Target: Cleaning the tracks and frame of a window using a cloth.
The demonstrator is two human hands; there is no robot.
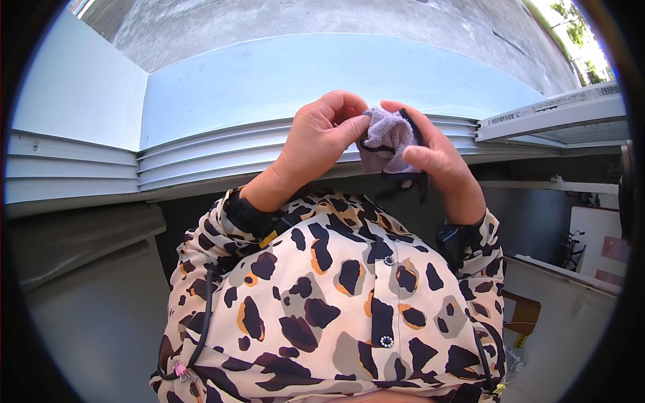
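A bunched lilac terry cloth (390,133) with dark edging is held up between my two hands, over the window sill's track. My left hand (327,126) pinches its upper left side between thumb and fingers. On the other side, my right hand (438,151) is curved around the cloth, its thumb in front and its fingers behind. A dark strip of the edging hangs loose below. The fingertips of my right hand are partly hidden behind the cloth.
A white window frame with ridged sliding tracks (216,156) runs across in front of me. At the right stands a sliding sash (549,118) bearing printed stickers. Beyond the light sill panel (322,70) lies grey concrete (302,20). A brown object (524,312) is at the lower right.
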